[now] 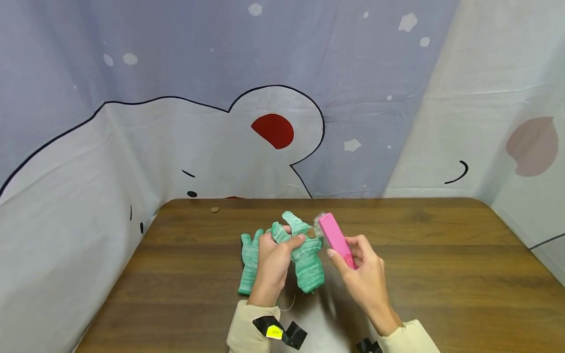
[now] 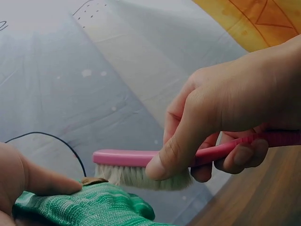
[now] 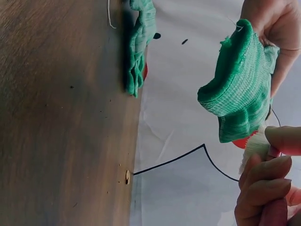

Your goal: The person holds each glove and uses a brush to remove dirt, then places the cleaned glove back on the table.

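My left hand (image 1: 273,260) grips a green knitted glove (image 1: 309,268) above the table, thumb across its upper part and the cuff hanging down. A small brown piece (image 2: 94,181) lies on the glove beside a fingertip in the left wrist view. In my right hand (image 1: 365,277) is a pink brush (image 1: 334,236), held by thumb and fingers. Its pale bristles (image 2: 136,177) point at the glove, their tip right at the brown piece. A second green glove (image 1: 249,264) lies on the table, partly hidden behind my left hand.
The wooden table (image 1: 419,274) reaches back to a printed cloth (image 1: 366,162). Near its far left edge lies a small brown bit (image 1: 214,209). Tiny dark crumbs dot the wood in the right wrist view. A thin white thread (image 1: 289,306) hangs near my left wrist.
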`<state>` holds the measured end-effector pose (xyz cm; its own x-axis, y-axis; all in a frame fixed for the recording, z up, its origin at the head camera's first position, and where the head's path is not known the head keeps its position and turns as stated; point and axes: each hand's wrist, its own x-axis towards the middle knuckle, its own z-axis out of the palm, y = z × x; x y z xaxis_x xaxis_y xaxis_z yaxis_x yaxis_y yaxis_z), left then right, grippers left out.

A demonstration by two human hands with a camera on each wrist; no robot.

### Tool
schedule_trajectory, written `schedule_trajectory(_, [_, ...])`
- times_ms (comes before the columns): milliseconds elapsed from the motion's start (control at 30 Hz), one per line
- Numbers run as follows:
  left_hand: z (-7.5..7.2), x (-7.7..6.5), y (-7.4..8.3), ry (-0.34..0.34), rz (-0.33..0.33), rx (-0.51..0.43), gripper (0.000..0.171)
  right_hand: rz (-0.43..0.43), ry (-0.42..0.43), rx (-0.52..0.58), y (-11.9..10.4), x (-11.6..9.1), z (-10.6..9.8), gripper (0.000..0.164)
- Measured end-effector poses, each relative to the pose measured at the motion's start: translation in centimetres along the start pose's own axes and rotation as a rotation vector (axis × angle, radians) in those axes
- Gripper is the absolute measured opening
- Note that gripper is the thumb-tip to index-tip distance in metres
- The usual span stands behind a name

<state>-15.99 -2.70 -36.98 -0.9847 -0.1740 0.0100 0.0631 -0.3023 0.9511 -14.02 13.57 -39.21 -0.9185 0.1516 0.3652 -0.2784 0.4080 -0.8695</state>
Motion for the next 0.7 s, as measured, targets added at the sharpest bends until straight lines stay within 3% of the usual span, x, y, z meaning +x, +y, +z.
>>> schedule_trajectory(167, [0.1, 0.1, -0.1, 0.030, -0.018, -0.002, 0.030, 0.025, 0.012, 0.059, -0.5, 0.0, -0.3, 0.033])
schedule_trajectory(333, [0.4, 0.2, 0.0, 0.019, -0.067, -0.010, 0.021, 0.027, -0.068, 0.153, -3.1, -0.3, -0.6, 0.033])
schedule_trajectory(533, [0.5, 0.1, 0.2, -0.040, -0.115, -0.043, 0.010, -0.038, -0.110, 0.065, -4.7, -0.8, -0.4, 0.031])
schedule_trajectory(700, [0.3, 0.2, 0.1, -0.043, -0.100, -0.074, 0.011, -0.089, -0.097, 0.047, -3.4, -0.6, -0.2, 0.031])
